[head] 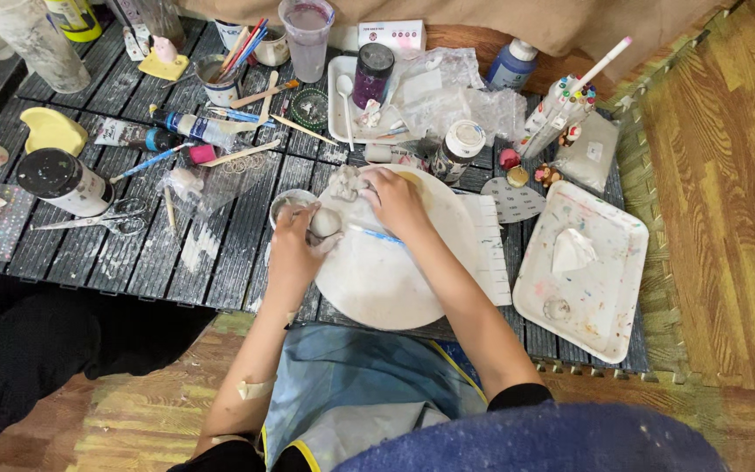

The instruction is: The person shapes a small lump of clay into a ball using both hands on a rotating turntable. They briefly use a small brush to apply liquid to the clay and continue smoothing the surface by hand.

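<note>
The left hand (294, 249) cups a clay ball (325, 222) just left of the right hand (392, 199), which presses flat, holding nothing, on the round white board (395, 280).

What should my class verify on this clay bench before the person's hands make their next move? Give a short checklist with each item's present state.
1. Left hand has a firm hold on the clay ball: ok, fingers wrap it.
2. Right hand rests on the round white board next to the clay lump: ok.
3. Small bowl is within reach of the left hand: ok, right beside it.
4. Bowl holds water: cannot tell.
5. Scissors lie apart from both hands: ok.
6. Square white tray sits fully on the mat: ok, though near the corner.
</note>
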